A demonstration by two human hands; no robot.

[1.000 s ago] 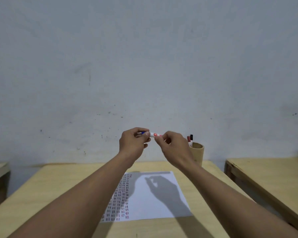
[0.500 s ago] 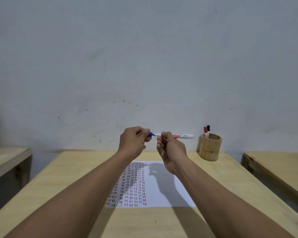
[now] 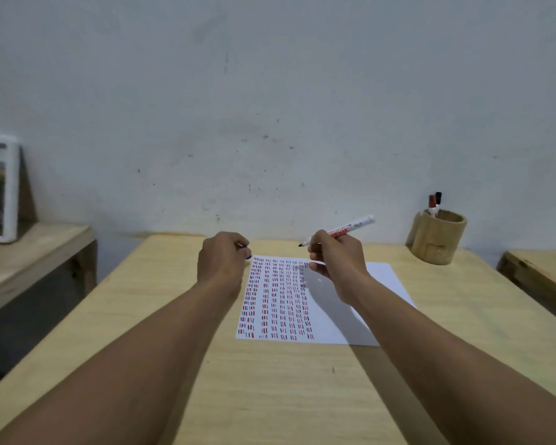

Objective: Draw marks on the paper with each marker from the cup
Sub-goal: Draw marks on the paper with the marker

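Right hand pinches the uncapped white marker, tip above the white marked paper; left hand closes on its blue cap; next, lower tip beside existing rows; round wooden cup holds two markers.

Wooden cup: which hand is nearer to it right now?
Right. The right hand, holding the marker, is just left of the wooden cup; the left hand is farther left, beyond the paper.

— What are the hands doing?
— The right hand is holding an uncapped marker above the paper; the left hand is closing around its blue cap.
— And the cup?
— Sitting far right on the surface.
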